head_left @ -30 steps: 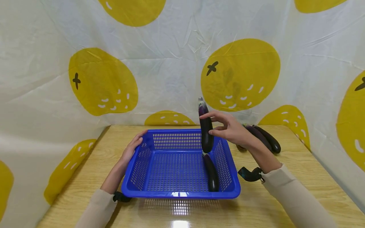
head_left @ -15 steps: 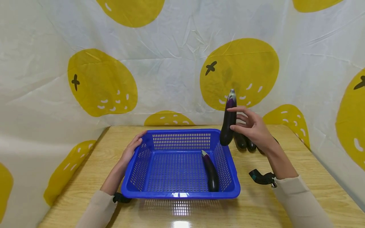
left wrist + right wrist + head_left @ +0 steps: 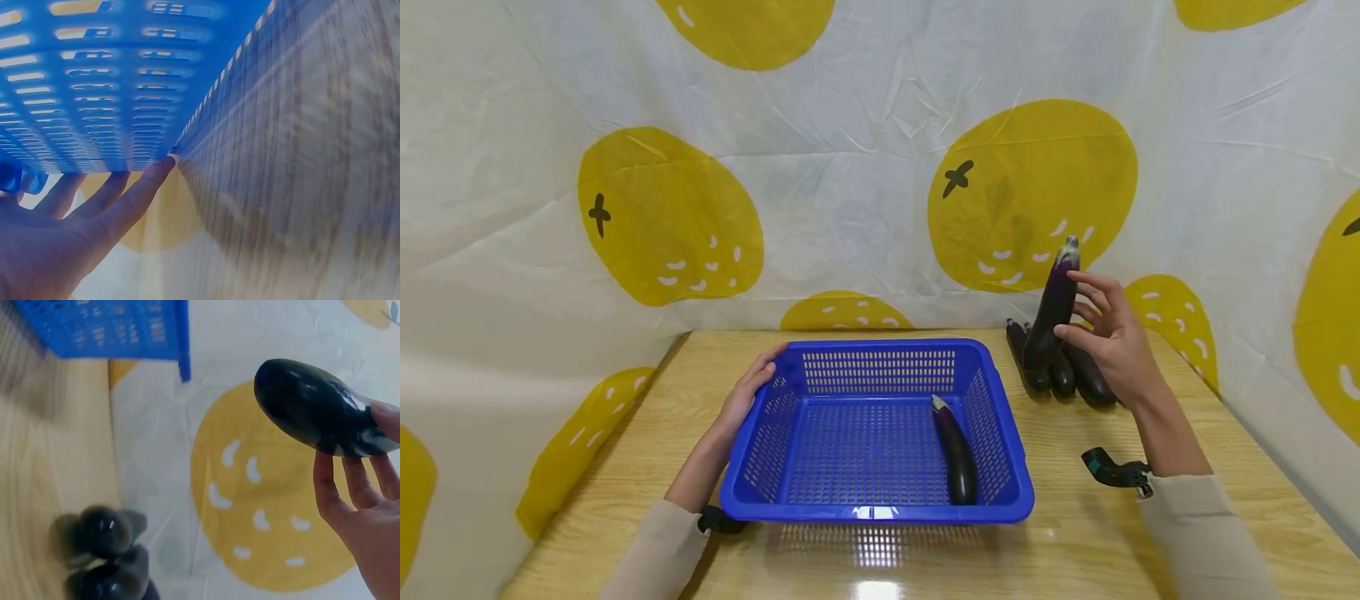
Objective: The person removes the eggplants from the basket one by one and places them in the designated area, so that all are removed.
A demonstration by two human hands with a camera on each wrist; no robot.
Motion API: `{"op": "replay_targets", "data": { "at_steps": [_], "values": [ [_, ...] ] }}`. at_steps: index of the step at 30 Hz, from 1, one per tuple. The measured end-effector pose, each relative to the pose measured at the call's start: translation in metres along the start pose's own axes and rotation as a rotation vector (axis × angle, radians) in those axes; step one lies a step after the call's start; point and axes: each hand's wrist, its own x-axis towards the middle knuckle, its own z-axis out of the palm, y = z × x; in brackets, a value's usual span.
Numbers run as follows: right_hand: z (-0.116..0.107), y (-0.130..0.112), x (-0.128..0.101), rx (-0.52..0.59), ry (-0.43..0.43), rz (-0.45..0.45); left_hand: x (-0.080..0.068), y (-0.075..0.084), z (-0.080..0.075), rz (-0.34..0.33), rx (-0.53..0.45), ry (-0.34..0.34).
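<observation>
My right hand (image 3: 1116, 337) pinches a dark purple eggplant (image 3: 1051, 317) between thumb and fingers. It is held nearly upright, stem end up, overlapping the eggplants behind it in the head view. The right wrist view shows the glossy rounded end of this eggplant (image 3: 306, 403) pointing away from the fingers. My left hand (image 3: 747, 400) holds the left rim of a blue plastic basket (image 3: 880, 510) near its far corner. In the left wrist view, the fingers (image 3: 134, 200) lie against the outside of the perforated wall. One eggplant (image 3: 956, 454) lies along the basket's right side.
Several more eggplants (image 3: 1086, 375) lie together on the wooden table (image 3: 1075, 517), right of the basket and partly hidden by the held one. A white cloth (image 3: 850, 217) printed with yellow fruit hangs behind and beside the table.
My right hand has carried the eggplant from above the basket's right side rightward to the eggplants on the table. My left hand and the basket stay in place.
</observation>
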Motion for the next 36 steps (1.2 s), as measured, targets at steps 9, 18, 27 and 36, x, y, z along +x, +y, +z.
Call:
{"op": "replay_targets", "data": {
  "at_steps": [9,18,27,36],
  "values": [
    [-0.037,0.012,-0.009,0.023,0.031,-0.052,0.001,-0.001,0.001,0.008,-0.010,-0.004],
    [-0.078,0.020,-0.027,0.004,0.225,0.027,0.000,0.001,0.000,-0.011,-0.018,-0.001],
    [-0.107,0.027,-0.035,-0.080,0.373,0.074,-0.001,0.004,-0.001,0.002,-0.020,0.003],
    [-0.132,0.033,-0.050,-0.622,0.439,0.232,0.001,-0.001,-0.001,-0.010,-0.022,-0.010]
  ]
}}
